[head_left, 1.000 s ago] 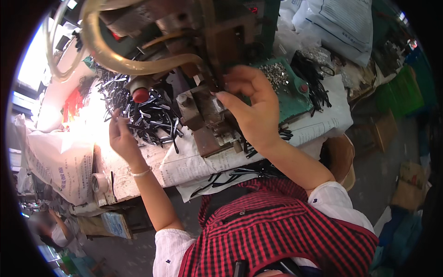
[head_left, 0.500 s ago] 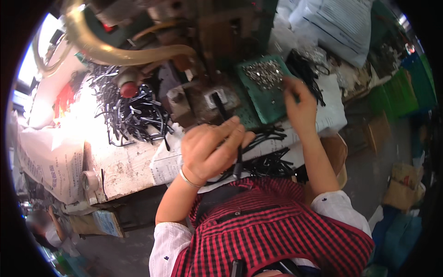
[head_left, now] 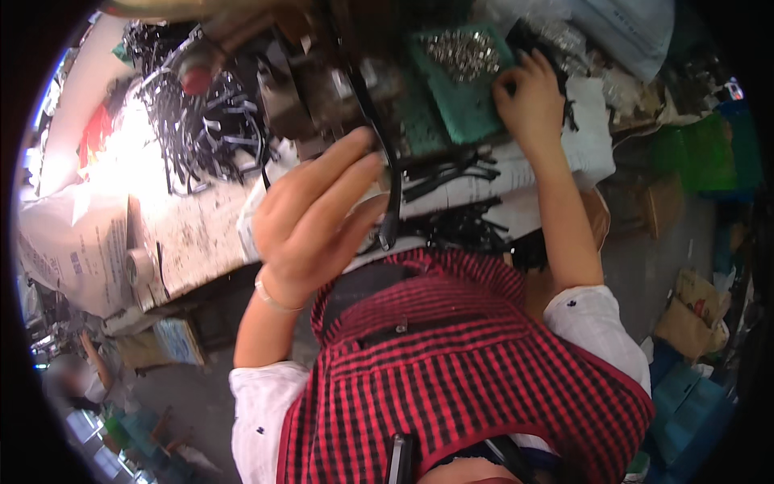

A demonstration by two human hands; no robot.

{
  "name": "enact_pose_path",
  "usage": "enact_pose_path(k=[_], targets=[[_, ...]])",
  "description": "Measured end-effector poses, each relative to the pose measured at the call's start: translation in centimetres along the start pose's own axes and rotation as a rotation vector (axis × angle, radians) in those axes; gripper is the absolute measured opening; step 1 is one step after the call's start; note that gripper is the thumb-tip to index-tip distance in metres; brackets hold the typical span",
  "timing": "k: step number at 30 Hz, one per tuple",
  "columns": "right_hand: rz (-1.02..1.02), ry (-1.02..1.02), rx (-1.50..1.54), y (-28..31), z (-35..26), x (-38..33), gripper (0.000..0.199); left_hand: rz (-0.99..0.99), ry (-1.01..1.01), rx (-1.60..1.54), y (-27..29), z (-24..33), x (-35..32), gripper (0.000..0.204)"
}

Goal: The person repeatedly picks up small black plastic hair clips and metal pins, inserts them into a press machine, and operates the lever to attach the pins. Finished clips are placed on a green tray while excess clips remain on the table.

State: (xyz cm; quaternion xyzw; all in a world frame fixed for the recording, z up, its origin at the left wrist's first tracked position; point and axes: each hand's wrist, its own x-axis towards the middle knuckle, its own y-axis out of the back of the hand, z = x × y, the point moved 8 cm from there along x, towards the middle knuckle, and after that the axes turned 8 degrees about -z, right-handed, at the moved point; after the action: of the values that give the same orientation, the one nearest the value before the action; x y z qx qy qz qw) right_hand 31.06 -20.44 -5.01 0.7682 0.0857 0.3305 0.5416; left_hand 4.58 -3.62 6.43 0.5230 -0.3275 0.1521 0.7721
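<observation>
A long black eyeglass temple (head_left: 392, 189) runs from the machine (head_left: 347, 85) toward my apron, its thicker end nearest me. At its middle, my left hand (head_left: 310, 210) grips it between fingertips and thumb; motion blurs the fingertips a little. My right hand (head_left: 532, 105) is over the right edge of a green tray (head_left: 468, 121) with small shiny metal parts (head_left: 463, 55). Its thumb and index finger curve together in a pinch, and what may be between them is too small to make out.
Loose black temples (head_left: 214, 129) are heaped left of the machine, beside a red knob (head_left: 196, 79). More temples (head_left: 459, 222) lie at the bench's front edge. A tape roll (head_left: 141, 266) stands at the left, plastic bags (head_left: 621, 32) at the far right. Another person (head_left: 81, 379) is at the far left.
The view has shifted, so the bench sits higher. My left hand has drawn back leftward from the machine with the temple. My right hand has moved slightly off the metal parts toward the tray's right edge.
</observation>
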Motion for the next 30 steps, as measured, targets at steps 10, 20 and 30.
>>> enact_pose_path(k=[10, 20, 30], targets=[[0.183, -0.032, 0.292, 2.7, -0.8, -1.1, 0.011, -0.833, 0.496, 0.306, -4.9, -4.3, -25.4, 0.025], [0.100, 0.022, 0.684, 3.0, -4.3, -1.0, 0.015, -0.605, 0.525, 0.281, 5.0, -7.5, -7.8, 0.018], [0.106, -0.172, 0.637, 2.9, 0.1, -4.0, 0.015, -0.306, 0.551, 0.085, 1.0, -18.0, -10.0, 0.029]])
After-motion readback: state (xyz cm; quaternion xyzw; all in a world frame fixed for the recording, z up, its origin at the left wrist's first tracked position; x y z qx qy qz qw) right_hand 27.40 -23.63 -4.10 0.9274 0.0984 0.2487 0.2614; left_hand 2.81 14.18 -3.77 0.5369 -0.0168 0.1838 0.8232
